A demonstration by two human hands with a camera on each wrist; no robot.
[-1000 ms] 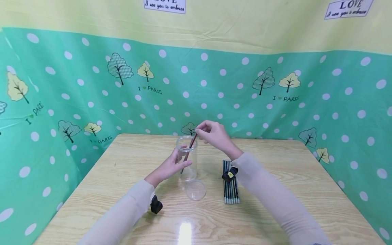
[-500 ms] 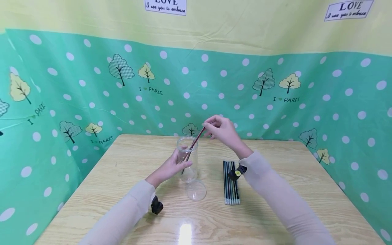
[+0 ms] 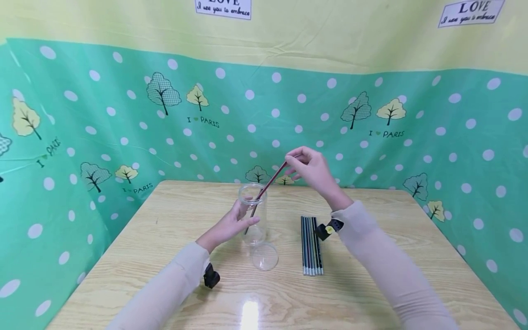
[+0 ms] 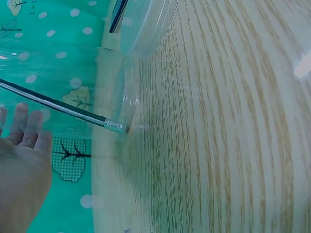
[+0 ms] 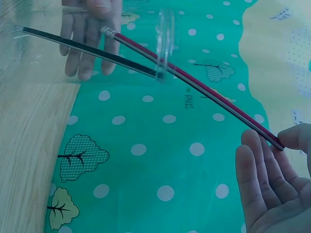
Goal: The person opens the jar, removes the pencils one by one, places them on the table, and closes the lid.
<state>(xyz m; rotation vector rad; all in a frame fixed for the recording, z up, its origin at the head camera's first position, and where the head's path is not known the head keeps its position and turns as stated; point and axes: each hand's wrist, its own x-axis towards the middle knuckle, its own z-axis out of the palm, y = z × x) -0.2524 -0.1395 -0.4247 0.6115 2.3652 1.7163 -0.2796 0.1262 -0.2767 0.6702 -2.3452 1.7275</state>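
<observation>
My left hand (image 3: 231, 225) grips a clear jar (image 3: 262, 217) standing upright on the table, thumb on the near side and fingers round behind. Inside the jar leans a dark pencil (image 4: 58, 104), its eraser end at the bottom. Up and to the right of the rim, my right hand (image 3: 314, 173) pinches a red-and-black pencil (image 5: 204, 90) by its tip between thumb and fingers. That pencil slants through the jar's mouth, with its eraser end just inside. A clear round lid (image 3: 265, 256) lies in front of the jar.
Several dark pencils (image 3: 310, 252) lie side by side in a row to the right of the jar, eraser ends toward me. Behind the wooden table (image 3: 185, 201) hangs a green and yellow patterned cloth (image 3: 297, 114).
My right hand has moved up and to the right, drawing the red-and-black pencil partly out of the jar. The dark pencil stays inside. My left hand keeps its grip on the jar.
</observation>
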